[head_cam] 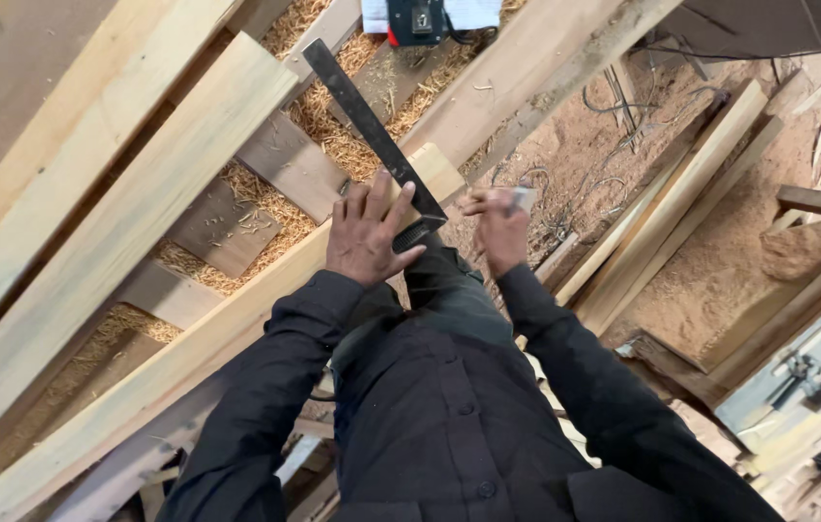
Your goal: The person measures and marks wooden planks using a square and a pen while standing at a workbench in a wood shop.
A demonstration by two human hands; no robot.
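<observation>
My left hand (364, 232) lies flat, fingers spread, on the end of a long pale wooden plank (188, 348) and presses down a dark metal try square (372, 130), whose blade runs up and to the left across the plank's end. My right hand (499, 227) hovers just right of the square's corner, closed around a small light-coloured object (523, 198) that I cannot identify. Both arms wear dark sleeves.
Several more planks (111, 222) lie side by side on the left over wood shavings (333, 126). A power tool (418, 21) sits at the top. Sawdust floor, tangled cables (614, 106), stacked boards (681, 203) and a machine (807, 367) fill the right.
</observation>
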